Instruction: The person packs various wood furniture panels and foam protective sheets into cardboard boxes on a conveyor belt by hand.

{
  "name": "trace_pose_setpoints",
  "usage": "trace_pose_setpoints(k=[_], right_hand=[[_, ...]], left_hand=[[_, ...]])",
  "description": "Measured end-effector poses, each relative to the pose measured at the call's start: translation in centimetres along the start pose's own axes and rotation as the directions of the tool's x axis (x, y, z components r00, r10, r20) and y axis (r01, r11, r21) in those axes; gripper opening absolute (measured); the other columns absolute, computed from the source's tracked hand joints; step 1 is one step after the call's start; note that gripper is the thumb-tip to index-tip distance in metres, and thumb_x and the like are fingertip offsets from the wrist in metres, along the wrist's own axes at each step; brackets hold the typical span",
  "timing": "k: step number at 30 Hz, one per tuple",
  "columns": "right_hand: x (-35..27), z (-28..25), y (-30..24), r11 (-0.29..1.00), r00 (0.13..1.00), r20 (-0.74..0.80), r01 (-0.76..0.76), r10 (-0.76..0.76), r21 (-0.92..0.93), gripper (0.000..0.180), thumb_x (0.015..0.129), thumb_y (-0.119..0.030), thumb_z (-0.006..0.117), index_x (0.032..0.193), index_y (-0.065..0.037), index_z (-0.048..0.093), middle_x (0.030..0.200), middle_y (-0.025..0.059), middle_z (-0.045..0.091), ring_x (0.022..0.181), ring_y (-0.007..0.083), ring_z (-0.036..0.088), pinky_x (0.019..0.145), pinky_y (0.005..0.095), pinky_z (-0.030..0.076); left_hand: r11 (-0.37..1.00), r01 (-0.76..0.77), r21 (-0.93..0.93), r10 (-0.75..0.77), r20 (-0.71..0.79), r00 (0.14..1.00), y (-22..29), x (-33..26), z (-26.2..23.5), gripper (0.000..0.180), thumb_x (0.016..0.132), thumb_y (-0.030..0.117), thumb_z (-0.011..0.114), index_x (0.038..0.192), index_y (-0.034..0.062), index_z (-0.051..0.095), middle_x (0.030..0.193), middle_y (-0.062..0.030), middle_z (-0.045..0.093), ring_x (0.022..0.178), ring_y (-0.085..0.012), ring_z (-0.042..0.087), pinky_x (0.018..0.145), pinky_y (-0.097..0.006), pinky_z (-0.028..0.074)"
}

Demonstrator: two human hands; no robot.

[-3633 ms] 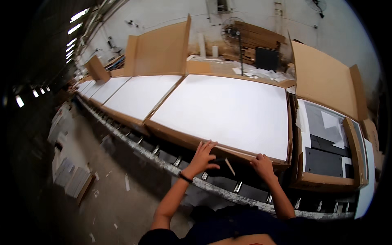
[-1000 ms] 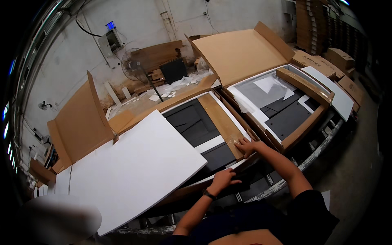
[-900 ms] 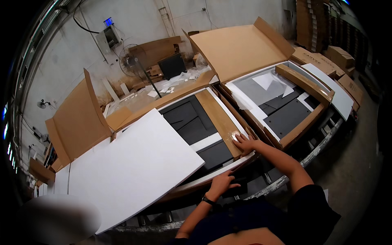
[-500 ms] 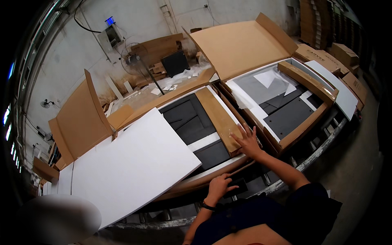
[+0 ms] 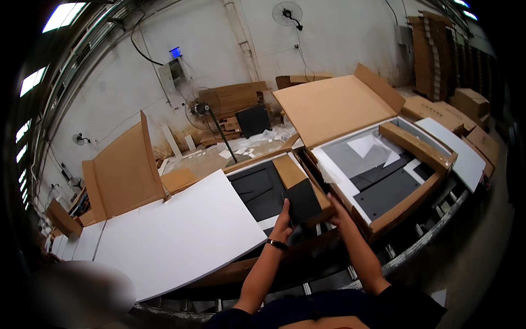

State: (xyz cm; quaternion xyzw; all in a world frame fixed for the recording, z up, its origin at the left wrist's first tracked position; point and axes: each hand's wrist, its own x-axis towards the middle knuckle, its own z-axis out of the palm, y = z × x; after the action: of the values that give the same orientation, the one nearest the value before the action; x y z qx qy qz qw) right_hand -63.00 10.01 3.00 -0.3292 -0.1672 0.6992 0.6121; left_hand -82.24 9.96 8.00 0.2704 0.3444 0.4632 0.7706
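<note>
My left hand (image 5: 283,223) and my right hand (image 5: 335,209) both hold a long brown cardboard piece (image 5: 296,177) with a black end, lifted over an open flat carton (image 5: 257,189) that holds black panels. The left hand grips the black end from the left side, and the right hand is at its lower right corner. A large white foam sheet (image 5: 181,236) lies pushed to the left, partly covering that carton.
To the right stands a second open carton (image 5: 383,181) with grey and black panels and a raised brown flap (image 5: 334,107). The cartons rest on a roller conveyor (image 5: 422,230). A floor fan (image 5: 200,107) and stacked cardboard stand by the back wall.
The white foam sheet slid left off the carton. Both hands then took the brown and black cardboard piece and raised it from the carton's right side.
</note>
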Motion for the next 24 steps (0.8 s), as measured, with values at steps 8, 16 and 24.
trace_pose_setpoints(k=[8, 16, 24], right_hand=[[0.6, 0.2, -2.5, 0.928, 0.987, -0.01, -0.152, 0.158, -0.341, 0.061, 0.068, -0.044, 0.067, 0.112, -0.007, 0.047, 0.104, 0.0121, 0.053, 0.091, 0.0287, 0.056, 0.077, 0.0449, 0.05], [-20.9, -2.8, -4.0, 0.902, 0.972, 0.157, -0.095, 0.176, -0.421, 0.079, 0.072, -0.031, 0.057, 0.139, -0.012, 0.019, 0.141, 0.0078, 0.023, 0.127, 0.0233, 0.026, 0.1, 0.0367, 0.026], [-28.7, 0.3, -0.8, 0.913, 0.99, 0.133, 0.011, 0.048, -0.407, 0.084, 0.07, -0.035, 0.055, 0.138, -0.006, 0.015, 0.14, 0.0126, 0.023, 0.127, 0.0223, 0.027, 0.1, 0.0306, 0.026]], left_hand=[[0.992, -0.083, 0.099, 0.055, 0.262, 0.964, 2.7, -0.5, 0.2, 0.066, 0.08, 0.055, 0.049, 0.123, 0.0055, 0.042, 0.118, -0.0089, 0.052, 0.107, -0.0224, 0.051, 0.093, -0.037, 0.041], [0.999, 0.054, -0.003, -0.054, -0.011, 0.998, -4.8, -6.9, -5.3, 0.063, 0.081, 0.056, 0.047, 0.122, 0.0093, 0.044, 0.119, -0.0101, 0.05, 0.105, -0.0234, 0.051, 0.091, -0.044, 0.041], [0.947, 0.272, -0.173, -0.236, 0.201, 0.951, -7.8, -13.2, -1.0, 0.063, 0.085, 0.05, 0.044, 0.127, 0.0043, 0.038, 0.123, -0.0093, 0.047, 0.107, -0.0211, 0.051, 0.091, -0.034, 0.042]])
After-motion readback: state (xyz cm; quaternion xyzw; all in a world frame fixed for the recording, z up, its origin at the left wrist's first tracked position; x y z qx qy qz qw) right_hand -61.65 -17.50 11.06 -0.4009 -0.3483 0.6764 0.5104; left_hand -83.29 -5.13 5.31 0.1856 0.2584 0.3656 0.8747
